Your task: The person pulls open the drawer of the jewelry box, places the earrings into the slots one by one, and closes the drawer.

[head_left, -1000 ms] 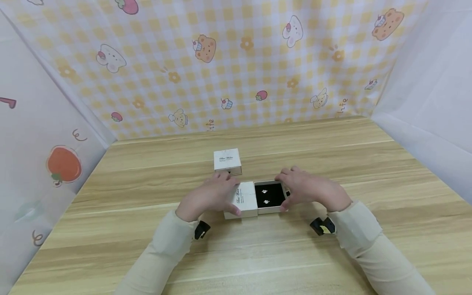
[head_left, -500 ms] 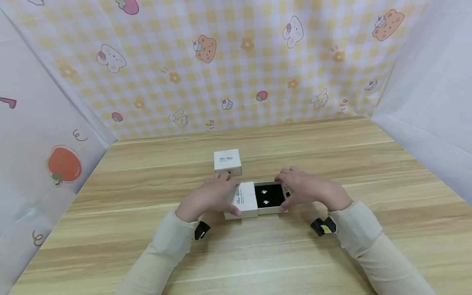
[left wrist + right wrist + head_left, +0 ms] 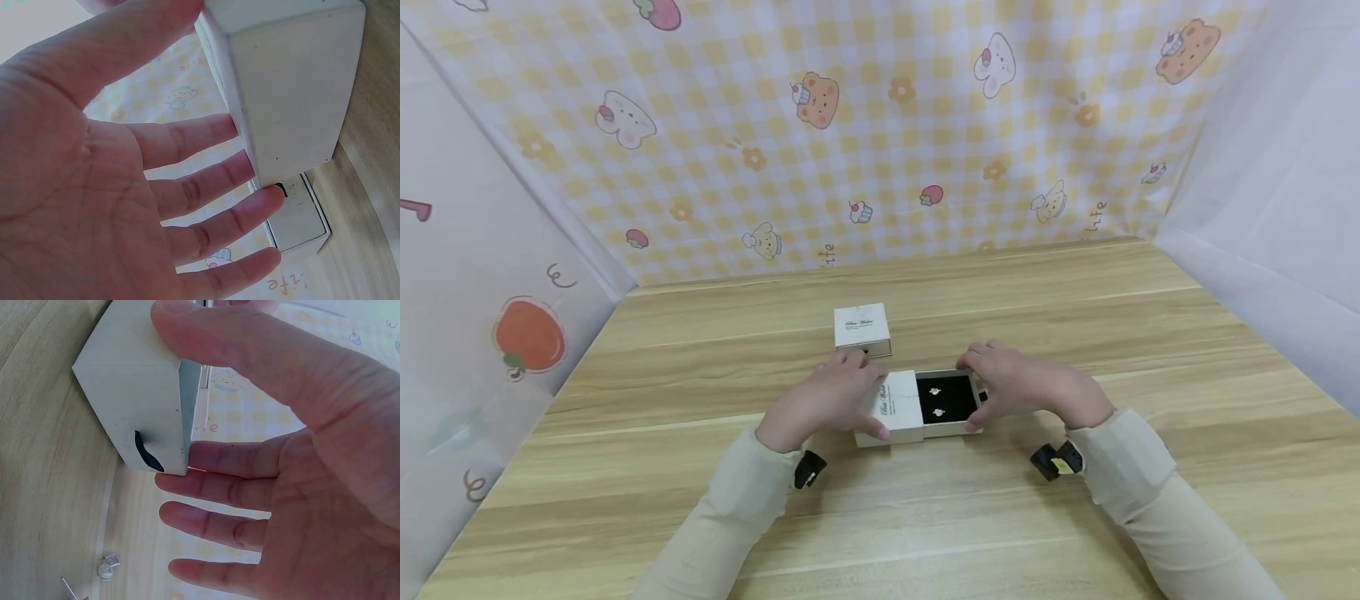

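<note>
A white jewelry box with a slide-out drawer lies on the table, its sleeve (image 3: 901, 400) on the left and its drawer (image 3: 950, 428) partly out to the right. Two small sparkling earrings (image 3: 938, 412) show on the drawer's black lining. My left hand (image 3: 827, 398) grips the sleeve, thumb at the near side and fingers across at the far side. From the right, my right hand (image 3: 1022, 379) holds the drawer's outer end between thumb and fingers. A black ribbon pull (image 3: 147, 453) sticks out of that end in the right wrist view.
Behind the left hand stands a second white box (image 3: 861, 327), closed, with similar lettering. In the right wrist view, a pearl earring (image 3: 106, 570) lies on the wooden table (image 3: 925, 525) beyond the fingers. A checked cloth (image 3: 880, 150) hangs behind the table.
The drawer and the right hand have shifted very slightly left, toward the sleeve. My left hand keeps its grip and has hardly moved.
</note>
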Available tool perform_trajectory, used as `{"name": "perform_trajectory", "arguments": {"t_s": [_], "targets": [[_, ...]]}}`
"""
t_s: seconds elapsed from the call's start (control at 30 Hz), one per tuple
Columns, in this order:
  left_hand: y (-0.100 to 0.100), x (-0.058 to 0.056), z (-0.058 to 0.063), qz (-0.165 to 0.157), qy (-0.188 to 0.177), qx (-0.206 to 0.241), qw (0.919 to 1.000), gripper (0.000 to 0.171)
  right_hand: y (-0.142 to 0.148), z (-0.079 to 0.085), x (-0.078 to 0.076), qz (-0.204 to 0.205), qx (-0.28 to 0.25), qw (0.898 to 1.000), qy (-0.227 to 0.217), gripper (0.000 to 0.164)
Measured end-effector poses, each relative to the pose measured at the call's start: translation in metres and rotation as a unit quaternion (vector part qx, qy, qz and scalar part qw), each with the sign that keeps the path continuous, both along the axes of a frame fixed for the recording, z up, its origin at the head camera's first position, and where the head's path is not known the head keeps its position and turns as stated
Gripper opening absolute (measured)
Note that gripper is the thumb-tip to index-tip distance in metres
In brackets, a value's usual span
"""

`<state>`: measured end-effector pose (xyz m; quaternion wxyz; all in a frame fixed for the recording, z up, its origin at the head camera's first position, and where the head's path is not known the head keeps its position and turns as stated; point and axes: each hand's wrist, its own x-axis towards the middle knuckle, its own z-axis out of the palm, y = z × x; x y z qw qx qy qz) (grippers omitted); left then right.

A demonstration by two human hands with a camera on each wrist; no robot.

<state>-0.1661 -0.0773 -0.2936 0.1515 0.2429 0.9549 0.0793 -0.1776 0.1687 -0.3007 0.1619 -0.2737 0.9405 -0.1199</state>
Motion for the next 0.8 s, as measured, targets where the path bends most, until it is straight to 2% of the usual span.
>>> {"name": "perform_trajectory", "arguments": {"t_s": [0.8], "targets": [[0.0009, 0.0001, -0.0005, 0.003, -0.005, 0.001, 1.0000, 0.083, -0.0081, -0.0006, 0.0015, -0.002, 0.010, 1.000, 0.012, 0.079]]}}
